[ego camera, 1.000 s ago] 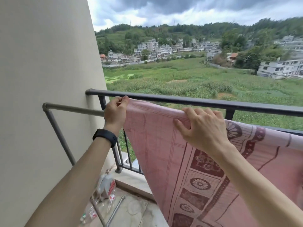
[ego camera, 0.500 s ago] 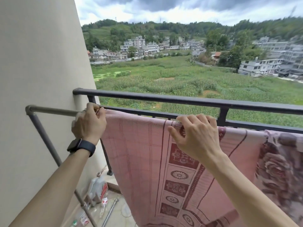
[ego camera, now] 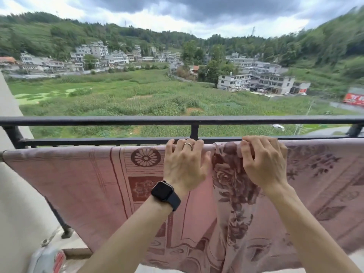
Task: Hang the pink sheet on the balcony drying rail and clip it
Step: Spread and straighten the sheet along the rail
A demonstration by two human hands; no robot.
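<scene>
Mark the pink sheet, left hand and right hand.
pink sheet (ego camera: 78, 184): head view, plain part left of the hands.
left hand (ego camera: 185, 166): head view, back of the hand.
right hand (ego camera: 264, 164): head view, back of the hand.

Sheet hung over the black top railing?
No, the pink sheet drapes over the lower grey drying rail, while the black railing stands bare above it.

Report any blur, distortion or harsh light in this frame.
Head view: fisheye bows the horizon; the hillside at the right edge is smeared; the left hand, right hand and pink sheet are sharp; overcast light is flat, no hard shadows.
</scene>
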